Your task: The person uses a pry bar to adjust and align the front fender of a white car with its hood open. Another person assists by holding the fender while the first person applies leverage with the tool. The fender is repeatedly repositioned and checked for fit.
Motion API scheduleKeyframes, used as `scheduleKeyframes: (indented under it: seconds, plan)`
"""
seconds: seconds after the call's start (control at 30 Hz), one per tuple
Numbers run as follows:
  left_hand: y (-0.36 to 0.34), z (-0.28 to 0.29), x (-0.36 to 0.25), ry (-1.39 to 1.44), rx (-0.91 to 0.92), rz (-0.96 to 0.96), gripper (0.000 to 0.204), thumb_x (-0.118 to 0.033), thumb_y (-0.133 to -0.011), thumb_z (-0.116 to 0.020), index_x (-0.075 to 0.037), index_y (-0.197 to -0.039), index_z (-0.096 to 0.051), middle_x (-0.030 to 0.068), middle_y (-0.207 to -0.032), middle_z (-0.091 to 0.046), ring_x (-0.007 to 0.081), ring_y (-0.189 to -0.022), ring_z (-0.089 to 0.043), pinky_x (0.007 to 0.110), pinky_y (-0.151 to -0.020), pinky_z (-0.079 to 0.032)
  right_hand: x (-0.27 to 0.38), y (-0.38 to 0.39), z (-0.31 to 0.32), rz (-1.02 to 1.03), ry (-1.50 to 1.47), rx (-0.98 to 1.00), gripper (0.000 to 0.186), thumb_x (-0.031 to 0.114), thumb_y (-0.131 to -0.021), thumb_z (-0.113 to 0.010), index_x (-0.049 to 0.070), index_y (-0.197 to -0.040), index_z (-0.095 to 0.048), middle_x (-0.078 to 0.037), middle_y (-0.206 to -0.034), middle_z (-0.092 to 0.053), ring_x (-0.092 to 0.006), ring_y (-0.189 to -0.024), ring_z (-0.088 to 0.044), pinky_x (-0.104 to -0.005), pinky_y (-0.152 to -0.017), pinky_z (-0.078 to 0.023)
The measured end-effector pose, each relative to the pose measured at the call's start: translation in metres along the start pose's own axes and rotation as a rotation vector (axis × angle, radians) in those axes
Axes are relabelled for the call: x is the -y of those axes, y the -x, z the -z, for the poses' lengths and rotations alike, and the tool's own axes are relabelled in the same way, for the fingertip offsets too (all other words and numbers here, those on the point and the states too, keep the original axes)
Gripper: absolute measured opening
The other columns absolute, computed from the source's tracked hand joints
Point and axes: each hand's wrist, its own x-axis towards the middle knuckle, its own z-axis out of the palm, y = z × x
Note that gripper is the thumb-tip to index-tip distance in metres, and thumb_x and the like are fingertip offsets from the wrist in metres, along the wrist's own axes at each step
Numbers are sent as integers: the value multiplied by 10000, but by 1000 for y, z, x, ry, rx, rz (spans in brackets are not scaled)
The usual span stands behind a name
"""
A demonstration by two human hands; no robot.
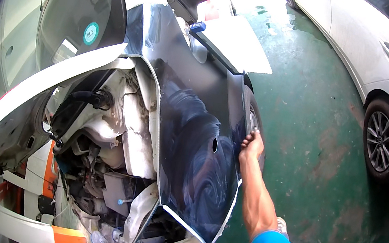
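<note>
My right hand (252, 144) reaches to the outer edge of a dark blue-black car fender (194, 121), beside the wheel arch. Its fingers are curled closed. Whether anything is inside them is hidden. Whitish swirls and streaks cover the fender's surface, and a small oval hole (215, 145) pierces it. A front wheel (252, 115) shows partly beyond the fender edge. My left hand is out of view.
At left the car's bonnet (50, 65) stands raised over the exposed engine bay (102, 158), with a thin prop rod (140, 232). A blue block (198, 27) sits at the corner of a white panel (239, 44). Another white car (359, 46) stands right on green floor (313, 140).
</note>
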Motion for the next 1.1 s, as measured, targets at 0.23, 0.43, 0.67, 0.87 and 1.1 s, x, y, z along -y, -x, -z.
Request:
scheduleKeyframes:
  seconds: [0.23,0.43,0.67,0.87,1.1]
  plan:
    - [0,-25,1,-99,201,41,498,-294,-911,-579,-71,-1354,-525,137,-1242,-625,239,-1049,-611,397,-911,-548,46,161,-125,1056,559,513,323,142,-956,-562,-17,-1237,-576,-184,-1172,-628,-312,-1087,-610,-406,-949,-478]
    - [8,-49,25,-263,55,-179,509,-306,-882,-603,-65,-1328,-558,64,-1106,-635,187,-876,-579,370,-870,-551,52,188,-235,1399,611,535,385,156,-941,-570,-28,-1277,-527,-220,-1244,-577,-387,-1167,-539,-468,-998,-429]
    - [4,-56,11,8,116,105,430,-235,-893,-599,-66,-1287,-565,40,-1158,-612,179,-809,-549,410,-884,-543,48,125,-240,1359,885,296,310,198,-953,-535,11,-1197,-577,-173,-1082,-619,-361,-1035,-590,-463,-896,-477]
    - [-16,-44,13,-120,201,15,433,-219,-904,-588,-30,-1292,-554,70,-1151,-608,152,-766,-534,385,-859,-519,23,0,-77,1481,1575,-53,247,99,-839,-546,56,-1070,-620,-98,-1004,-649,-297,-939,-632,-420,-800,-515]
    - [17,-91,40,-285,-42,-71,453,-260,-899,-583,-13,-1279,-565,103,-1128,-642,243,-896,-629,392,-890,-521,56,-18,113,365,1312,-180,226,205,-869,-642,13,-971,-701,-118,-870,-711,-247,-794,-677,-388,-736,-540]
